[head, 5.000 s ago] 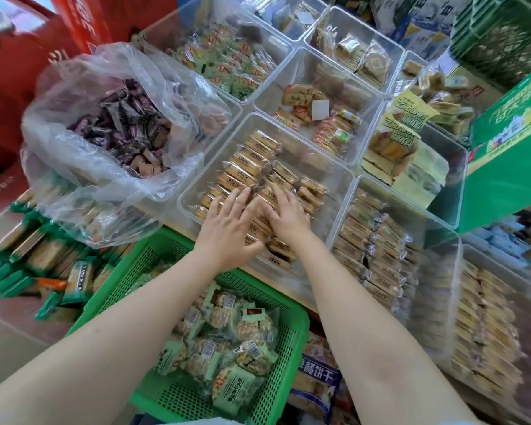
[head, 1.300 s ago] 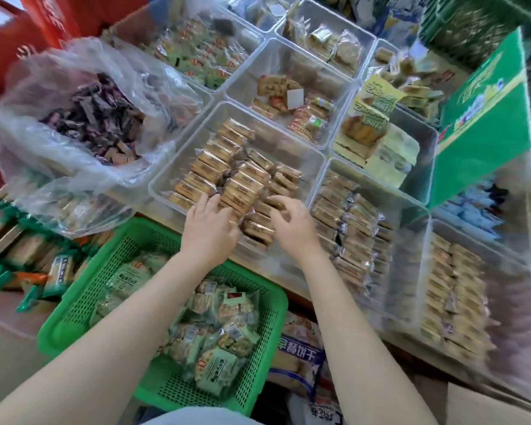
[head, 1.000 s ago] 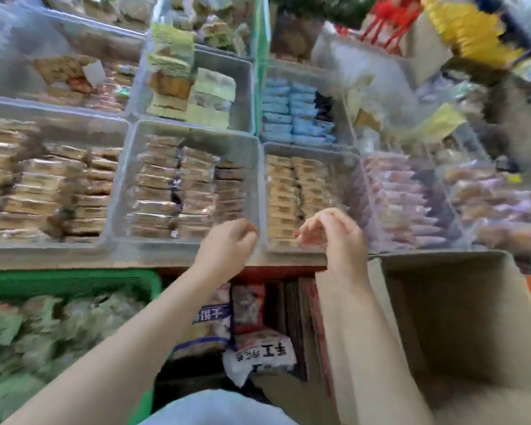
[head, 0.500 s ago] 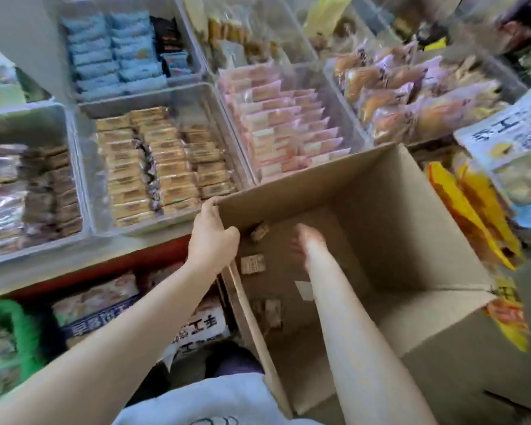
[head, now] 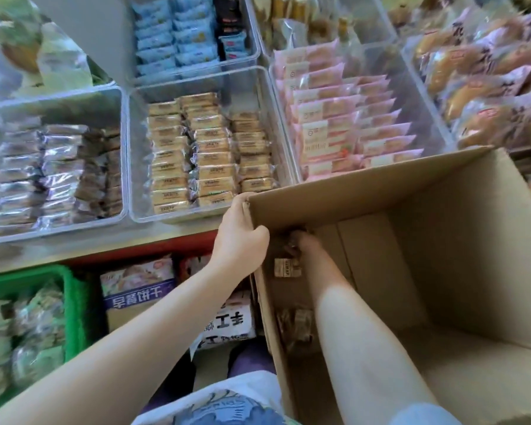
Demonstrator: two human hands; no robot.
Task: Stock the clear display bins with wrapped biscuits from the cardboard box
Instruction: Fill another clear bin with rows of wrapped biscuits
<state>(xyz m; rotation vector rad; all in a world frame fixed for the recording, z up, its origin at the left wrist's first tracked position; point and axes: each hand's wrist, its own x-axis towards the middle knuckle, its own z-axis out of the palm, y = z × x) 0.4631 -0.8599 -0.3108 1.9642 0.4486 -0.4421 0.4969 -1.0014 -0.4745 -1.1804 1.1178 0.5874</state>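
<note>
- Left hand (head: 241,237) grips the near-left corner of the cardboard box (head: 442,240), fingers curled over the rim, thumb inside.
- Right hand (head: 304,240) is down in the box at the far-left bottom corner, on some wrapped biscuits (head: 290,245); fingers are hidden in shadow, so I can't tell if it's clamped on them or loose.
- More loose biscuit packs lie on the box floor by the left wall: one (head: 285,267) just beside the right wrist, a few (head: 295,325) nearer the body.
- Box sits open, right in front of the surface (head: 105,243) edge.
- Clear display bin (head: 135,167) just beyond the left hand holds three rows of tan wrapped biscuits.
- Neighbouring bins: silver-wrapped packs (head: 52,173) left, pink packs (head: 344,118) right, blue packs (head: 172,35) behind.
- Green basket (head: 74,302) of green packs below the surface, left.
</note>
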